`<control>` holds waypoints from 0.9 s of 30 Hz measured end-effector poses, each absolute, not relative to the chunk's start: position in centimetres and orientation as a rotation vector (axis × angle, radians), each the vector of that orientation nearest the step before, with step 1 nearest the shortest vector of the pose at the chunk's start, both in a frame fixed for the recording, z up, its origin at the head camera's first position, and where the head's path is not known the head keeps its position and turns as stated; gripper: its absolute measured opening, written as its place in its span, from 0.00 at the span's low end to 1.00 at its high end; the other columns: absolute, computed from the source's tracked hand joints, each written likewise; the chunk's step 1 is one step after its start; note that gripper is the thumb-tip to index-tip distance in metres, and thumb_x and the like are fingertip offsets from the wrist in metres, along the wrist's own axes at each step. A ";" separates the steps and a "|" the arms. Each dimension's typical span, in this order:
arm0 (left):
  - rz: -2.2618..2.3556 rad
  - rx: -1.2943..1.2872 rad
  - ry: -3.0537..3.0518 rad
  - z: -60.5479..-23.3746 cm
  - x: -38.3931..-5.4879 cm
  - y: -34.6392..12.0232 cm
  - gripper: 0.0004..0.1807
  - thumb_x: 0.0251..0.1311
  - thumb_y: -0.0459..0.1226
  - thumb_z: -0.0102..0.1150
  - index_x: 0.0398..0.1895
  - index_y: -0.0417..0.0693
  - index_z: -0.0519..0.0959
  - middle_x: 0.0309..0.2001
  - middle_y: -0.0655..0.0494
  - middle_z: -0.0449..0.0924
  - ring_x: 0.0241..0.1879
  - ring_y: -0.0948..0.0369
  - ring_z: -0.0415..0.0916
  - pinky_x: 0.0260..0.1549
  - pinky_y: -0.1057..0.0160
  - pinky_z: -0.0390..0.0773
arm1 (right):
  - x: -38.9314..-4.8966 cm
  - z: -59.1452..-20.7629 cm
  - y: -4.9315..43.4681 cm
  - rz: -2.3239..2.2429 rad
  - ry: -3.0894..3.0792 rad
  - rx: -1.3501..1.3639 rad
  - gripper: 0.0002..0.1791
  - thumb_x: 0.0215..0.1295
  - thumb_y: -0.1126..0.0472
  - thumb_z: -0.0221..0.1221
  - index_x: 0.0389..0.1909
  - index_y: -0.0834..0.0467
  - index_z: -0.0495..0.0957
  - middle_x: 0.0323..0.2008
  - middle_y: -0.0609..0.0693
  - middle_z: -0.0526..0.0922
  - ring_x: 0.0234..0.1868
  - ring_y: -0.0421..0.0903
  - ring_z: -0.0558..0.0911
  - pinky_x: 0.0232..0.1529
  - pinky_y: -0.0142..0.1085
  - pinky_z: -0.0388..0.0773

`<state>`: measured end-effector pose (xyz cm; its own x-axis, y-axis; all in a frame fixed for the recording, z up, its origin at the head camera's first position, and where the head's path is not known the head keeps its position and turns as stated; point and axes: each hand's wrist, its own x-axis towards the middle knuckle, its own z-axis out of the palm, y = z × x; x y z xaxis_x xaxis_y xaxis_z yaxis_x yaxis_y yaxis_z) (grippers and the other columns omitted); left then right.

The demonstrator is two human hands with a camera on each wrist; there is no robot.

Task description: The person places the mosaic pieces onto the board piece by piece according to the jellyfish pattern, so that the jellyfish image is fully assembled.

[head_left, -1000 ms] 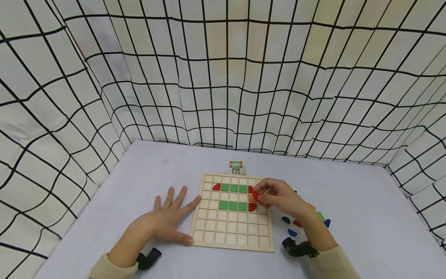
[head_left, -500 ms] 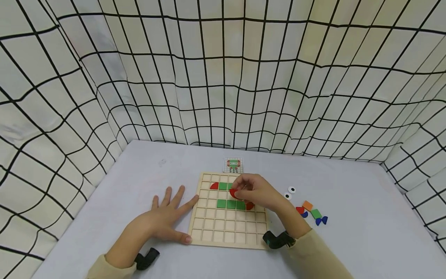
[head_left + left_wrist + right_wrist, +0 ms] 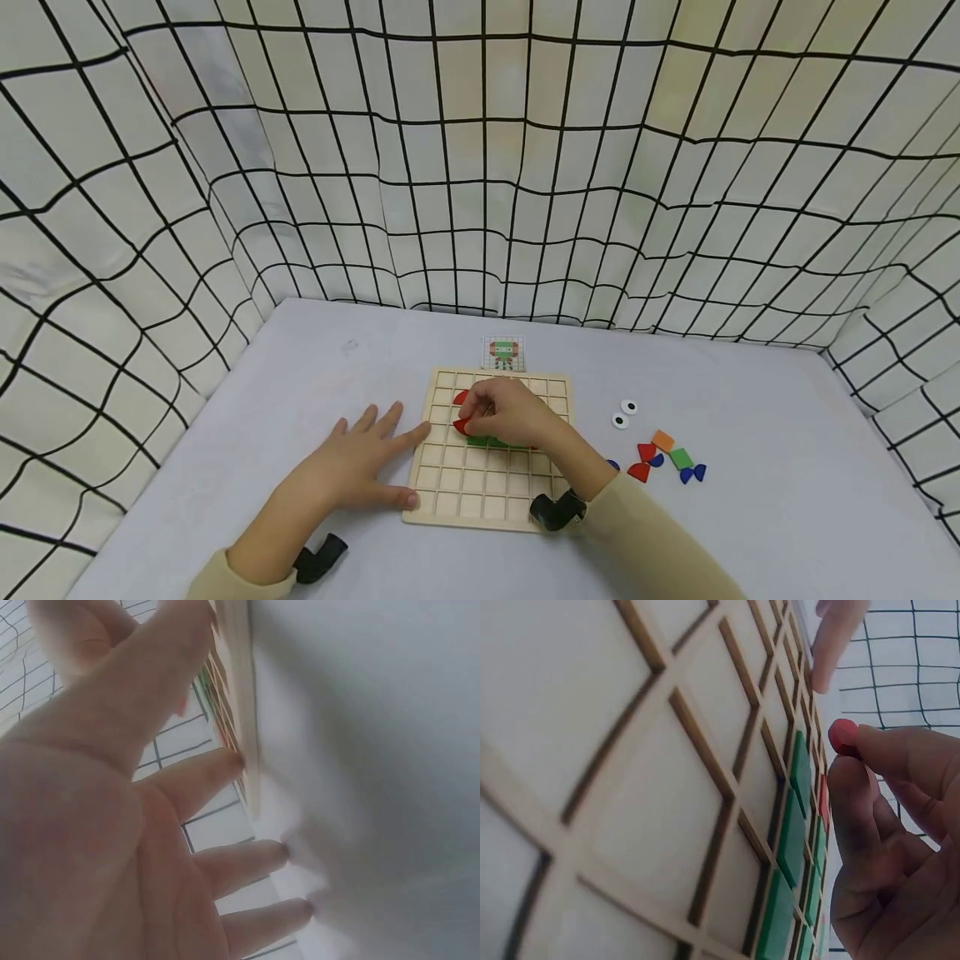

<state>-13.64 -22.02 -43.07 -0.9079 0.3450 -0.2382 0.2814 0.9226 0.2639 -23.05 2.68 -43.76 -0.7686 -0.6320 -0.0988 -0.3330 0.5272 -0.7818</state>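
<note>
My right hand (image 3: 513, 414) pinches a small red piece with a curved edge (image 3: 461, 427) between thumb and forefinger, over the left part of the wooden grid board (image 3: 442, 505). In the right wrist view the red piece (image 3: 843, 733) stands out from the fingertips, above the board surface. Green squares (image 3: 789, 844) lie in two rows of the grid, partly hidden by this hand in the head view. Another red piece (image 3: 461, 397) sits in the upper row's left end. My left hand (image 3: 360, 471) is spread flat, its thumb and forefinger tips at the board's left edge (image 3: 244, 712).
A small pattern card (image 3: 503, 354) lies behind the board. To the right are two eye discs (image 3: 628, 407), an orange square (image 3: 662, 441), a green piece (image 3: 680, 458), and several red (image 3: 638, 472) and blue pieces (image 3: 700, 472). Black netting (image 3: 480, 179) rises behind the table.
My right hand has carried the red piece leftward across the board, from the right end of the rows to the left. The left hand has stayed by the board's edge.
</note>
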 end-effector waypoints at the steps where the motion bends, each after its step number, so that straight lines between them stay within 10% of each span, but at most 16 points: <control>1: 0.312 0.467 2.802 -43.0 -13.6 -21.9 0.52 0.45 0.71 0.63 0.76 0.67 0.63 0.77 0.40 0.54 0.74 0.32 0.48 0.64 0.24 0.49 | -23.0 -43.9 2.5 -1.096 2.406 -0.787 0.05 0.60 0.63 0.67 0.32 0.48 0.82 0.28 0.41 0.82 0.31 0.40 0.79 0.34 0.34 0.77; 27: 0.282 0.640 2.957 -43.1 -13.4 -21.5 0.45 0.50 0.66 0.65 0.71 0.59 0.70 0.73 0.45 0.64 0.72 0.35 0.57 0.61 0.26 0.59 | -22.3 -44.3 1.3 -0.712 2.637 -0.837 0.07 0.60 0.53 0.69 0.31 0.43 0.79 0.23 0.38 0.79 0.25 0.37 0.76 0.29 0.32 0.74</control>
